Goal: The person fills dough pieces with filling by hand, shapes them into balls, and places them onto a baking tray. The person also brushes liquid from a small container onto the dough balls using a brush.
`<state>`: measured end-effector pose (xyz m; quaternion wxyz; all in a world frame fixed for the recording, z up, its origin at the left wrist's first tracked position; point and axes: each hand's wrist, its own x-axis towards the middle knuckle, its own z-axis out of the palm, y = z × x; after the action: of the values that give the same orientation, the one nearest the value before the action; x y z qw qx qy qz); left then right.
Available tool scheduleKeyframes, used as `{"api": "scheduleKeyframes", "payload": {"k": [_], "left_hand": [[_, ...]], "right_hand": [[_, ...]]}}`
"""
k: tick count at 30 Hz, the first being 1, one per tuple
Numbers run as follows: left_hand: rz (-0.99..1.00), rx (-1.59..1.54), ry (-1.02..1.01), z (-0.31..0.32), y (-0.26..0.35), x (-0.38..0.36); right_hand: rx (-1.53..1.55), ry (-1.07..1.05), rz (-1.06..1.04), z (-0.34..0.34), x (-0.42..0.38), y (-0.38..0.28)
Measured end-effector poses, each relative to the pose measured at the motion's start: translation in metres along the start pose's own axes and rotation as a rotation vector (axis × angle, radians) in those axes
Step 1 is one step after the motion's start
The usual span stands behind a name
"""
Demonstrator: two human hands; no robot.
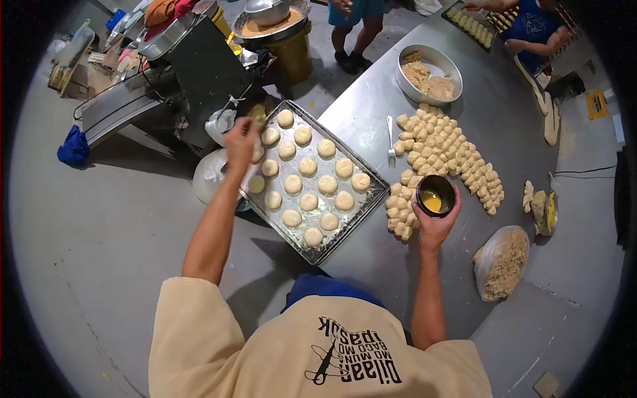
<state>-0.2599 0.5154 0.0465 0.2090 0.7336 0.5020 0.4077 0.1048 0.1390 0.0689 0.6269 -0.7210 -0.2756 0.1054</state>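
Note:
My right hand (pixel 436 227) grips a dark cup (pixel 434 184) with yellow liquid in the bottom, tilted so that its inside shows. The cup is over the near part of a big cluster of small dough pieces (pixel 438 136) on the metal table. On the left, my left hand (pixel 241 142) is over the left edge of a dark-rimmed baking tray (pixel 355 215), its fingers drawn together; I cannot tell what is in them. Rows of round, flattened dough pieces (pixel 307 166) lie spaced apart on the tray, some of them close beside this hand.
A fork (pixel 391 142) lies between tray and cluster. Beyond stands a round pan (pixel 430 73) of crumbly filling; a plastic bag of crumbs (pixel 504 262) sits at right. Two people are at the far side, one by another tray (pixel 470 25). A dark machine (pixel 209 73) stands left.

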Motion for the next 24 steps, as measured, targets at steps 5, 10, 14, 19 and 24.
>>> {"api": "scheduleKeyframes", "payload": {"k": [5,10,14,19,24], "left_hand": [[0.33,-0.139,-0.664,0.005,0.147,-0.178],[-0.311,-0.224,-0.791,-0.015,0.082,-0.142],[-0.282,-0.026,-0.141,-0.069,-0.025,0.001],[0.024,0.156,-0.205,-0.047,0.042,-0.048],[0.21,-0.23,-0.83,-0.038,0.175,-0.208]], "right_hand": [[-0.017,-0.012,-0.042,0.004,0.002,-0.003],[0.015,-0.003,0.006,-0.005,-0.006,0.003],[0.026,-0.034,0.034,-0.005,-0.011,0.008],[0.007,-0.063,-0.014,0.012,-0.014,0.009],[0.009,-0.067,-0.016,0.024,-0.017,-0.003]]}}
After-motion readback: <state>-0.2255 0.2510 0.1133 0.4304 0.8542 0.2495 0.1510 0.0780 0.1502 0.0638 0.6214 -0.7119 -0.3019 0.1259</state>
